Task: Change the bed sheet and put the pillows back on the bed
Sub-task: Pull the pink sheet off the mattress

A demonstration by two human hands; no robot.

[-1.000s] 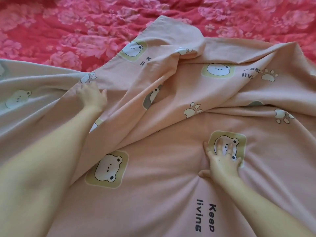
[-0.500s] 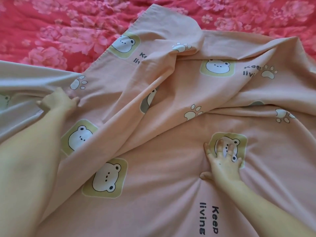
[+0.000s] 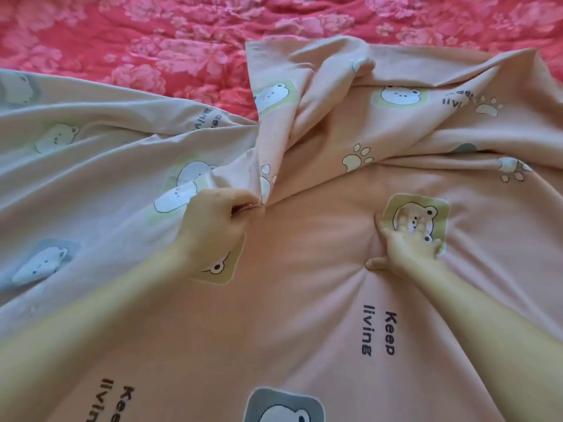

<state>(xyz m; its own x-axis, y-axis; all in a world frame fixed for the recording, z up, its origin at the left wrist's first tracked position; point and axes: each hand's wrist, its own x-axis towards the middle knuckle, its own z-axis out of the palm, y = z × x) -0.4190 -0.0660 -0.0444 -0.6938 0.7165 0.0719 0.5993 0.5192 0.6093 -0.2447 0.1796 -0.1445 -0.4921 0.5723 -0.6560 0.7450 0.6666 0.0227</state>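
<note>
I had the left hand pinching a bunched fold of the sheet, its fingers curled round it, while the right hand pressed flat, fingers spread. The crumpled slack lay beyond the left hand, toward the far edge of the bed, nearer that hand.

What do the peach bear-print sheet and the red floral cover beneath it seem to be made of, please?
The sheet looks like thin woven cotton or a blend, matte: it bunches into soft creases where the left hand pinches it. The cover looks thicker, perhaps quilted, with a slight sheen: its flowers stand out in puckered relief.
</note>
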